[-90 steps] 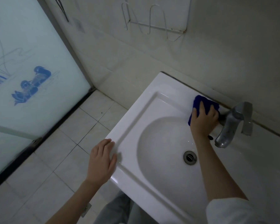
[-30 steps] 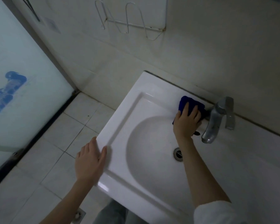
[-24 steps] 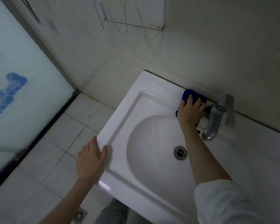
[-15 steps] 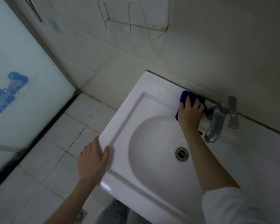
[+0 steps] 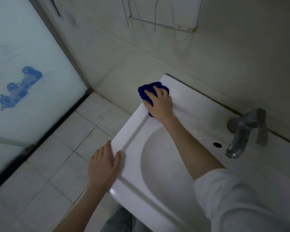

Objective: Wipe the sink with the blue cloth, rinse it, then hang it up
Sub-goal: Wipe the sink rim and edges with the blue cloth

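Note:
The white sink (image 5: 194, 104) fills the lower right of the view. My right hand (image 5: 159, 102) presses the bunched blue cloth (image 5: 145, 92) flat onto the sink's far left corner, fingers spread over it. Part of the cloth is hidden under my palm. My left hand (image 5: 103, 166) lies flat on the sink's left rim, fingers apart, holding nothing. A grey metal tap (image 5: 243, 133) stands at the back right of the basin; no water runs from it. My right forearm hides the basin's middle.
A white wire rack (image 5: 159, 27) is fixed to the wall above the sink. A frosted glass door (image 5: 23, 81) with blue drawings stands at the left. Pale floor tiles (image 5: 57, 156) lie between door and sink. The overflow hole (image 5: 217, 144) sits beside the tap.
My right hand has slid the cloth left along the back ledge, from beside the tap to the sink's far left corner. My left hand has stayed on the rim.

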